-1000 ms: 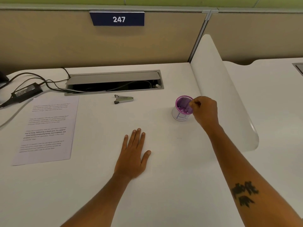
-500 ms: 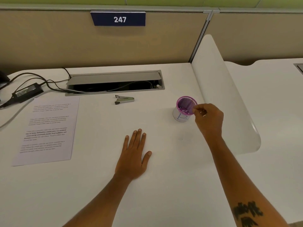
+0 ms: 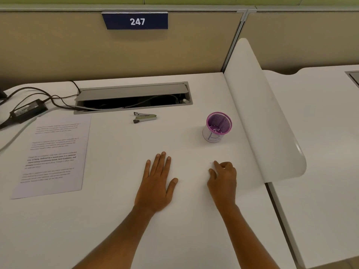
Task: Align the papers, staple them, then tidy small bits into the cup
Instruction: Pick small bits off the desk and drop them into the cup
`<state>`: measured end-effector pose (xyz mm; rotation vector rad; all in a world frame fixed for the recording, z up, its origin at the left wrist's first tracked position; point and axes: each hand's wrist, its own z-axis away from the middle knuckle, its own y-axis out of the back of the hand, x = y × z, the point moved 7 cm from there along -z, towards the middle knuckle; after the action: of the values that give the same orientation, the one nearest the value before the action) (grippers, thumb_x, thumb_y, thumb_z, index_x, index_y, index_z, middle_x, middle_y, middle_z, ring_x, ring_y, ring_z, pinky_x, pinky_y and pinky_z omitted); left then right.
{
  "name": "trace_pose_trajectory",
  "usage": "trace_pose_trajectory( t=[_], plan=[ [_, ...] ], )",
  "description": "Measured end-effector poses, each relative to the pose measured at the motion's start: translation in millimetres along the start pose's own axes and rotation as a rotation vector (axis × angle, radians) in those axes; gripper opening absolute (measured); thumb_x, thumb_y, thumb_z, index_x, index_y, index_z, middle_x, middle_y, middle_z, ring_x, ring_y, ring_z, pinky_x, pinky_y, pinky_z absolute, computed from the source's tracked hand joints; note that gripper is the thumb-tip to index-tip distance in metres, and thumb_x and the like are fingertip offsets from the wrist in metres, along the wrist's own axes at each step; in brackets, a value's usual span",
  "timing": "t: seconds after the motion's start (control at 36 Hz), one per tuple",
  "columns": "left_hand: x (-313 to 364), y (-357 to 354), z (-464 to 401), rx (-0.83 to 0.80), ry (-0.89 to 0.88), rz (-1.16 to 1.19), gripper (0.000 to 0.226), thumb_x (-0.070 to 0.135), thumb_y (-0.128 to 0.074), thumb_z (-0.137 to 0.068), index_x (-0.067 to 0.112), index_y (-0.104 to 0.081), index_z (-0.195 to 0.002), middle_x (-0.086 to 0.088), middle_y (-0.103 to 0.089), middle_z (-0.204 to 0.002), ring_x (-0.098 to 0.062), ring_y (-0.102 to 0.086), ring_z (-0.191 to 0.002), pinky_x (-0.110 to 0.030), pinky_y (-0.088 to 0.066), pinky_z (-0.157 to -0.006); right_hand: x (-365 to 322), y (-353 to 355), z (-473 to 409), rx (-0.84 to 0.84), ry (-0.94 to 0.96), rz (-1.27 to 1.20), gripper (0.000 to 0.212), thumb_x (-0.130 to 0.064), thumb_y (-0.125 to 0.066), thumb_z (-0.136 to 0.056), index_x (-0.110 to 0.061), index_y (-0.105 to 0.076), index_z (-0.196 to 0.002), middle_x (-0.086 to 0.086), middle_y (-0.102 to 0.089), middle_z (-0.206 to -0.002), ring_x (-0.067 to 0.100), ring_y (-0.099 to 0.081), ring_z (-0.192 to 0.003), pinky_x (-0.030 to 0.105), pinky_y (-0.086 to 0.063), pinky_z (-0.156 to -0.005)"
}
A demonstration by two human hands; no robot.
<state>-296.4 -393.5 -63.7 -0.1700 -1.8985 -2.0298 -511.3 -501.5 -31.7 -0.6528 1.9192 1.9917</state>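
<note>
A purple mesh cup with a white label stands on the white desk, with small pale bits at its bottom. The printed papers lie flat at the left. A small metal stapler rests near the cable slot. My left hand lies flat, palm down, fingers spread, in the middle of the desk. My right hand is on the desk below the cup, fingers curled, index fingertip and thumb touching the surface by a tiny speck. Whether it pinches anything is hidden.
A grey cable slot with an open lid is set in the desk's back. A black power adapter and cables lie at the far left. A white curved divider rises along the right edge, close to the cup.
My right hand left the cup's rim and came down toward me, onto the desk below the cup. The left hand, papers and stapler stayed put.
</note>
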Motion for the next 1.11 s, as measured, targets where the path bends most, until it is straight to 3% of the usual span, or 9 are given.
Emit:
trace_pose_trajectory(
  t=[0.31, 0.44, 0.58, 0.69, 0.89, 1.11],
  plan=[
    [-1, -1, 0, 0.004, -0.002, -0.001, 0.075, 0.056, -0.025, -0.109, 0.018, 0.000, -0.169, -0.002, 0.007, -0.179, -0.018, 0.011, -0.165, -0.053, -0.010, -0.134, 2, 4, 4, 0.085, -0.045, -0.117, 0.021, -0.007, -0.072, -0.094, -0.007, -0.077, -0.114, 0.006, -0.065, -0.097, 0.025, -0.062, -0.091, 0.024, -0.045, -0.076],
    [-1, -1, -1, -0.003, 0.000, -0.005, 0.075, 0.055, -0.025, -0.109, 0.018, 0.000, -0.169, -0.002, 0.008, -0.179, -0.018, 0.011, -0.165, -0.053, -0.009, -0.134, 0, -2, 0, 0.071, -0.061, -0.136, 0.018, -0.009, -0.069, -0.095, -0.010, -0.080, -0.110, 0.000, -0.066, -0.092, 0.020, -0.061, -0.088, 0.006, -0.033, -0.071],
    [0, 0, -1, 0.004, 0.000, 0.012, 0.075, 0.055, -0.026, -0.109, 0.018, -0.003, -0.169, -0.002, 0.005, -0.179, -0.019, 0.009, -0.165, -0.054, -0.010, -0.134, 1, 4, -8, 0.088, -0.077, -0.199, 0.015, -0.009, -0.074, -0.092, -0.012, -0.080, -0.105, 0.001, -0.073, -0.096, 0.018, -0.068, -0.087, 0.019, -0.048, -0.077],
    [0, 0, -1, 0.006, 0.001, 0.014, 0.075, 0.055, -0.026, -0.109, 0.018, -0.003, -0.169, -0.003, 0.004, -0.179, -0.019, 0.008, -0.165, -0.054, -0.010, -0.134, 2, 5, -13, 0.069, -0.074, -0.223, 0.013, -0.014, -0.078, -0.089, -0.015, -0.079, -0.102, -0.003, -0.070, -0.096, 0.014, -0.067, -0.084, 0.012, -0.044, -0.076],
    [0, 0, -1, -0.003, 0.003, 0.005, 0.075, 0.055, -0.025, -0.109, 0.019, 0.000, -0.169, -0.002, 0.007, -0.179, -0.019, 0.011, -0.165, -0.053, -0.009, -0.134, 1, 3, -19, 0.063, -0.012, -0.173, 0.006, -0.013, -0.081, -0.086, -0.013, -0.080, -0.093, -0.006, -0.069, -0.087, 0.012, -0.065, -0.078, 0.020, -0.050, -0.073],
    [0, 0, -1, 0.002, 0.000, 0.014, 0.075, 0.056, -0.024, -0.109, 0.018, -0.002, -0.169, -0.003, 0.005, -0.179, -0.020, 0.009, -0.165, -0.054, -0.010, -0.134, -3, 5, -25, 0.039, 0.028, -0.125, 0.004, -0.014, -0.079, -0.088, -0.012, -0.081, -0.091, -0.003, -0.071, -0.086, 0.014, -0.065, -0.075, 0.019, -0.048, -0.071]
  ],
)
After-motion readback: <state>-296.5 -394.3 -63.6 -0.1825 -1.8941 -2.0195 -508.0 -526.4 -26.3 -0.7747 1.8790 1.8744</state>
